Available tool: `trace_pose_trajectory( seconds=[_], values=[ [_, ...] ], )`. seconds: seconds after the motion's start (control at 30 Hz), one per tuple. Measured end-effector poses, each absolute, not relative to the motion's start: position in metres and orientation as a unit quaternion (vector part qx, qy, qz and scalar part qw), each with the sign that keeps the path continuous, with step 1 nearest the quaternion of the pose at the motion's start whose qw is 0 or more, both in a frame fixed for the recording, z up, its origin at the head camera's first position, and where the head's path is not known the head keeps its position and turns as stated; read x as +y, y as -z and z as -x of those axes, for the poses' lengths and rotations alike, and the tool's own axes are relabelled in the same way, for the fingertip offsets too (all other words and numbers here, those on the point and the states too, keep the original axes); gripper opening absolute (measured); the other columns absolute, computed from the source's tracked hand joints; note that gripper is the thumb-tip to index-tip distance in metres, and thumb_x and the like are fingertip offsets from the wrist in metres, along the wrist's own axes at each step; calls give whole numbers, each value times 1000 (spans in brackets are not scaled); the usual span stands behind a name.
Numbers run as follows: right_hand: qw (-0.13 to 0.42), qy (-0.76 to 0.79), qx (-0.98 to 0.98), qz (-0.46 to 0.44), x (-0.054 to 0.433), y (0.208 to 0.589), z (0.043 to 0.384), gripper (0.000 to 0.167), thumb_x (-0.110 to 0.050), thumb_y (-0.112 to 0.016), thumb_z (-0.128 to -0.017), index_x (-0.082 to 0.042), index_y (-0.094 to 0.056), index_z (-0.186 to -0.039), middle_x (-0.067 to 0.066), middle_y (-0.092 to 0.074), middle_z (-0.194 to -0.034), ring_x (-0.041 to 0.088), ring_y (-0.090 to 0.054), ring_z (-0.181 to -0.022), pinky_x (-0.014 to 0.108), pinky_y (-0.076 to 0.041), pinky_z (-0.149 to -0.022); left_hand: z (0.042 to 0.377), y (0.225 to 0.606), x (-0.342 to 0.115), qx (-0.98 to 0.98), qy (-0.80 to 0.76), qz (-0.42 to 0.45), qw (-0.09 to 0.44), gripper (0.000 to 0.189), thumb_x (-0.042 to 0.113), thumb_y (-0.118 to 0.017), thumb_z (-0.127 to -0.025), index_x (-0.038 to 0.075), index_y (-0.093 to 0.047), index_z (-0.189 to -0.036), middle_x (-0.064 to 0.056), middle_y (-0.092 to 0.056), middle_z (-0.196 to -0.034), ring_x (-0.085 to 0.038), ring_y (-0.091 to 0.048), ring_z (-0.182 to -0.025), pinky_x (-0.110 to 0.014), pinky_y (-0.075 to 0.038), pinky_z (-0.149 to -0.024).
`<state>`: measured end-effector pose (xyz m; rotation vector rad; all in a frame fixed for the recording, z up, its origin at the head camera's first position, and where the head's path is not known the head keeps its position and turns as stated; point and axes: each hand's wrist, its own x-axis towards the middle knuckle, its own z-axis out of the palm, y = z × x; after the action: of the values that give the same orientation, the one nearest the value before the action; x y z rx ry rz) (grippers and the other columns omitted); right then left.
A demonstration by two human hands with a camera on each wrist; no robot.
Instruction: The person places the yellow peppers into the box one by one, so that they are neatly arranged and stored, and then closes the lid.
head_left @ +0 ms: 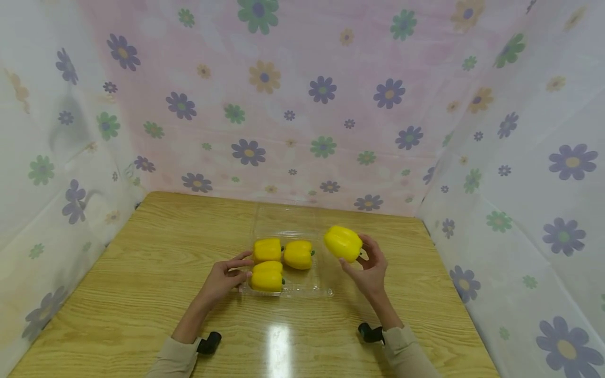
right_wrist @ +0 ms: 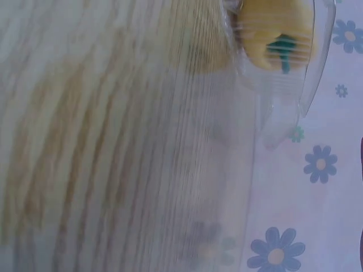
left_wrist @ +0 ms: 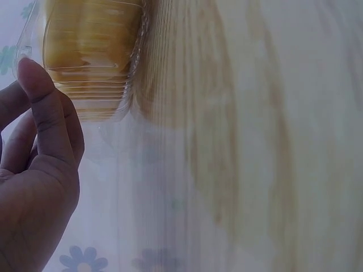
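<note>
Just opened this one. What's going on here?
A person at a wooden table is handling yellow bell peppers. Their right grip holds one pepper between thumb and fingers, to the right of a clear plastic container. Three other peppers sit in the container, two in the back row and one in front on the left. The left grip touches the container's left side. The container's clear lid is open at the far side.

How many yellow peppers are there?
4. The clear container holds the back-left pepper, the back-right pepper and the front-left pepper; the right hand holds the fourth pepper. None seems hidden.
</note>
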<state>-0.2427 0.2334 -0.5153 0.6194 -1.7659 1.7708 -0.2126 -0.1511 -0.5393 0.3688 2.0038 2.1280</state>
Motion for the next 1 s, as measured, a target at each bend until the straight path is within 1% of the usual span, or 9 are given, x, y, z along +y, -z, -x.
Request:
trace_pose_trajectory(
  seconds=[0.17,0.4,0.5,0.67,0.7,0.9,1.0],
  values=[
    [229,-660,-667,-261,228,514,236,70,23,-74,-68,15,-52,-133,6,-62,-128,15,-64,-111,28,-61,-82,213,540,-152,676,-719,-131,95,38,1,-66,-97,-15,-59,-131,-22,-34,-162,-10,-58,-65,-25,-56,-58],
    [160,-663,-669,-296,220,518,225,70,21,-72,-70,14,-47,-135,6,-60,-130,15,-64,-112,29,-62,-79,213,539,-152,680,-715,-130,97,39,2,-67,-97,-15,-59,-132,-22,-35,-161,-10,-58,-64,-25,-56,-58],
    [134,-656,-682,-294,215,518,219,70,20,-74,-72,11,-47,-136,10,-58,-130,15,-63,-111,31,-63,-79,213,538,-152,683,-712,-126,99,39,2,-67,-97,-15,-59,-132,-21,-35,-161,-10,-57,-63,-25,-56,-57],
    [86,-626,-720,-287,208,514,212,69,12,-78,-78,3,-47,-139,20,-53,-133,15,-61,-114,34,-63,-81,212,537,-151,681,-715,-119,104,40,2,-67,-97,-16,-58,-132,-20,-36,-161,-11,-56,-63,-25,-55,-58],
    [75,-620,-728,-283,207,513,211,68,10,-78,-79,0,-47,-139,20,-53,-134,15,-61,-115,34,-62,-82,212,537,-151,681,-715,-118,104,40,2,-67,-97,-16,-58,-132,-20,-35,-162,-10,-56,-63,-24,-55,-58],
    [48,-593,-756,-273,202,510,209,67,4,-80,-81,-7,-49,-139,17,-51,-138,17,-59,-119,34,-62,-83,212,536,-151,677,-719,-121,103,40,2,-67,-97,-16,-58,-132,-21,-35,-162,-10,-57,-63,-24,-56,-58],
    [45,-576,-771,-267,198,507,208,66,1,-82,-81,-10,-51,-139,15,-53,-139,25,-61,-119,36,-62,-83,212,536,-151,677,-718,-121,104,40,2,-66,-98,-16,-58,-132,-21,-35,-162,-10,-58,-64,-24,-56,-58]
  ],
)
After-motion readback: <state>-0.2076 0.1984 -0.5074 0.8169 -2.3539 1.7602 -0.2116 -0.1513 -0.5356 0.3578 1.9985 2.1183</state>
